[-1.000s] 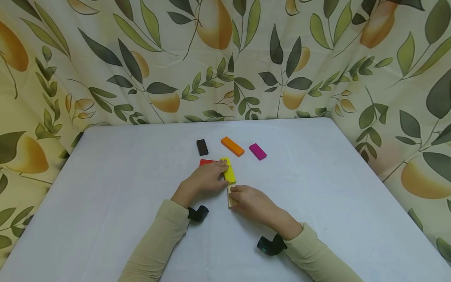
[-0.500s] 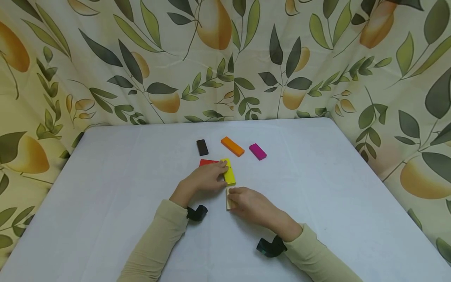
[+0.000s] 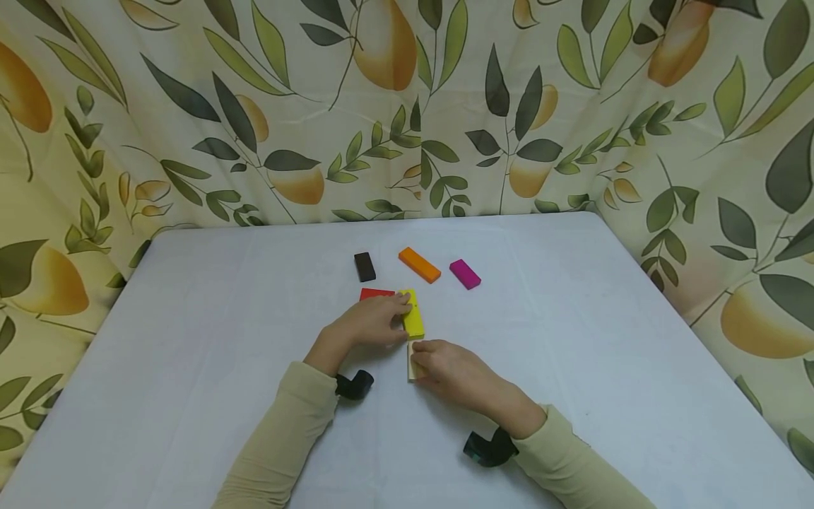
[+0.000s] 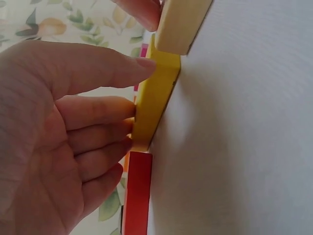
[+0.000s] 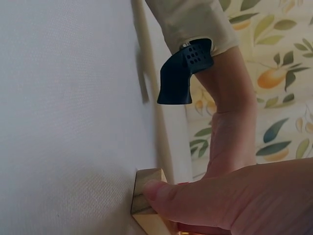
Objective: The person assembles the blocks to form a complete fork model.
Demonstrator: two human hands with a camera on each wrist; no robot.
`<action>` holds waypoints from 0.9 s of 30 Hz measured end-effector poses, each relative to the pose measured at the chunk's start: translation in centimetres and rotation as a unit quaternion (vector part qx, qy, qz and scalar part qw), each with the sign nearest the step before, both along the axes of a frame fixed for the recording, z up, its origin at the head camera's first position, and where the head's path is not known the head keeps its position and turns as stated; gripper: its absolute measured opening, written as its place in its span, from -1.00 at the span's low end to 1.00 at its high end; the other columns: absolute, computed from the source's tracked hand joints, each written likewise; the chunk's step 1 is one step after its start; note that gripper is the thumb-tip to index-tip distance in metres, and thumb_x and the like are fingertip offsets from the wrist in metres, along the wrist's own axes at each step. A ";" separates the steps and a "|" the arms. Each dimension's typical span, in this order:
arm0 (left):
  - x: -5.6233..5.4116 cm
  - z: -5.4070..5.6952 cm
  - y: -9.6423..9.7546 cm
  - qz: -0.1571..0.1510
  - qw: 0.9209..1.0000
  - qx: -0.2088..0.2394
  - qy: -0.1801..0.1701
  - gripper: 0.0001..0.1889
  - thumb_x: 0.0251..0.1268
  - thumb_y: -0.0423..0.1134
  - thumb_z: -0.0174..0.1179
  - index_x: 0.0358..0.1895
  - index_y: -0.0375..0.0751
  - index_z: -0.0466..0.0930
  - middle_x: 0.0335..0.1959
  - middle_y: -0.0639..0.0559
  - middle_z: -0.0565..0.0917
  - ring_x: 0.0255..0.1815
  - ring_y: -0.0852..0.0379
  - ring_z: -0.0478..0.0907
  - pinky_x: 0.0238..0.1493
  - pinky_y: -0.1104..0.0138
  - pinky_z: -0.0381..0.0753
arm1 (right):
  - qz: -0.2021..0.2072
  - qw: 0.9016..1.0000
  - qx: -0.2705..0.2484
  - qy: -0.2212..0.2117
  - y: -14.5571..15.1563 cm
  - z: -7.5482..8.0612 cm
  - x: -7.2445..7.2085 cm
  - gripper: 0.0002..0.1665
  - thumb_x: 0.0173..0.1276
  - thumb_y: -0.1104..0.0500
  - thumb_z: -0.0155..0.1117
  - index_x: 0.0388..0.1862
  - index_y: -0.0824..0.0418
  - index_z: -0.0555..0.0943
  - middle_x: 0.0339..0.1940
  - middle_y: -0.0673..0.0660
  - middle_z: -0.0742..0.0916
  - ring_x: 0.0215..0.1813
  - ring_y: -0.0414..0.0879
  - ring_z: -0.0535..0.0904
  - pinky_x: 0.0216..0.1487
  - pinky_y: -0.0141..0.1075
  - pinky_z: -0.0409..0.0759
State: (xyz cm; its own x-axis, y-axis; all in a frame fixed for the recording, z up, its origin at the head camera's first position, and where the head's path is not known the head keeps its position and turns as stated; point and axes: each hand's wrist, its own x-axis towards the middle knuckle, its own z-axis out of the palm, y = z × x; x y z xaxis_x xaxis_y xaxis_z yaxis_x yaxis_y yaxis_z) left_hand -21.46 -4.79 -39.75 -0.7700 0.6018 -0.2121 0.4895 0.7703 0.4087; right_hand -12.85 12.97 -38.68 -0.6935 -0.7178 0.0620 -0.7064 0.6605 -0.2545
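Fabric [image 3: 267, 120] printed with leaves and fruit fills the upper half of the head view, hanging in soft folds. Below it spreads the white surface [image 3: 191, 318], whose fine weave shows at the left of the right wrist view and should give the blocks a little drag.

At centre, the left hand [image 3: 367, 321] rests its loosely extended fingers on the yellow block [image 3: 414, 317], thumb apart from the rest. Just below, the right hand [image 3: 454, 369] pinches the pale block [image 3: 411, 364], thumb against its end.

All the blocks look stiff, light and hard to break; their smooth faces may slide under a flat push. Long sides seem the surest hold, while an end suits nudging along the surface.

Yellow is a long, glossy, square-edged slab lying flat. The orange block [image 3: 420, 265], upper centre, is similarly long and slanted. Pale looks like bare wood, with grain on its end; whether it touches yellow is unclear. The red block [image 3: 376, 292], partly hidden by the left hand, sits just beside yellow. Shorter are the magenta block [image 3: 466, 274], right of orange, and the darker black block [image 3: 365, 266], left of it.
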 end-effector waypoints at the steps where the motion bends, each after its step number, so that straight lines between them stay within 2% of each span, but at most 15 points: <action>1: 0.0 0.0 0.0 -0.001 1.000 0.001 -0.001 -0.42 0.20 -0.07 0.16 0.30 -0.14 0.33 0.37 0.07 0.22 0.38 0.17 0.09 0.30 0.25 0.15 | 0.001 1.000 0.000 0.002 0.0 0.0 0.0 -0.67 0.03 0.24 0.45 -0.19 0.30 0.64 -0.06 0.19 0.65 -0.03 0.02 0.57 -0.03 -0.21 0.55; 7: 0.0 0.0 -0.1 -0.002 1.000 0.005 -0.008 -0.43 0.18 -0.07 0.18 0.28 -0.11 0.36 0.36 0.11 0.24 0.37 0.17 0.10 0.29 0.25 0.18 | 0.011 1.000 0.002 0.019 -0.1 -0.1 0.1 -0.70 0.01 0.24 0.46 -0.24 0.29 0.65 -0.08 0.18 0.65 -0.05 0.01 0.58 -0.04 -0.23 0.55; 16: -0.1 -0.1 -0.3 -0.009 1.000 0.013 -0.009 -0.45 0.16 -0.09 0.20 0.26 -0.09 0.39 0.35 0.11 0.26 0.37 0.17 0.11 0.28 0.24 0.18 | 0.002 1.000 0.004 0.011 -0.2 -0.1 0.1 -0.67 0.02 0.23 0.46 -0.20 0.29 0.65 -0.06 0.19 0.66 -0.03 0.01 0.58 -0.04 -0.23 0.55; 27: -0.1 0.1 -0.4 -0.015 0.999 0.026 -0.019 -0.46 0.16 -0.13 0.20 0.25 -0.11 0.41 0.34 0.09 0.27 0.37 0.18 0.11 0.28 0.25 0.19 | 0.015 1.000 0.009 0.018 -0.2 -0.1 0.1 -0.65 0.01 0.21 0.47 -0.18 0.29 0.65 -0.06 0.17 0.65 -0.02 0.00 0.58 -0.04 -0.24 0.55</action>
State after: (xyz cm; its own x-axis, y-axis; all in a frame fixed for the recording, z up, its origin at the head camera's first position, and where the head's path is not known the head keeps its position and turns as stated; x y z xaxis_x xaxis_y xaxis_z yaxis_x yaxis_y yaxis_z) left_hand -21.61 -5.24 -39.70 -0.7434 0.6357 -0.2080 0.4960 0.7326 0.4662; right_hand -12.70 12.73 -38.80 -0.6695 -0.7392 0.0729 -0.7340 0.6433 -0.2176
